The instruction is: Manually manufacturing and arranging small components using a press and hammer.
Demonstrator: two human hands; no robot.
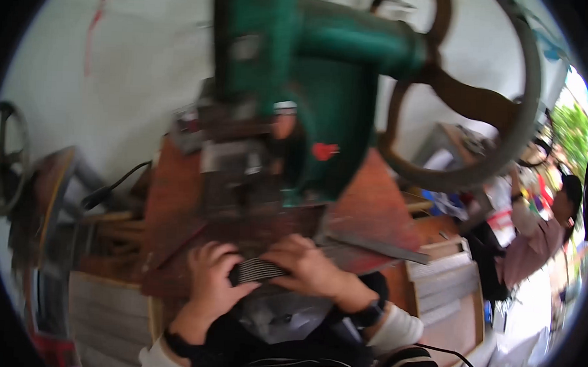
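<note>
My left hand (212, 279) and right hand (309, 266) grip a ribbed piece (260, 270) by its ends, at the bench's (381, 207) front edge. Metal bar (384, 247) juts past the front right corner; green press (340, 107) stands mid-bench, beyond.

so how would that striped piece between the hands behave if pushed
The striped piece looks fairly stiff: its lines run nearly straight between the left hand and right hand. If those lines are separate edges, it might fan apart when pushed, though blur hides that.
</note>
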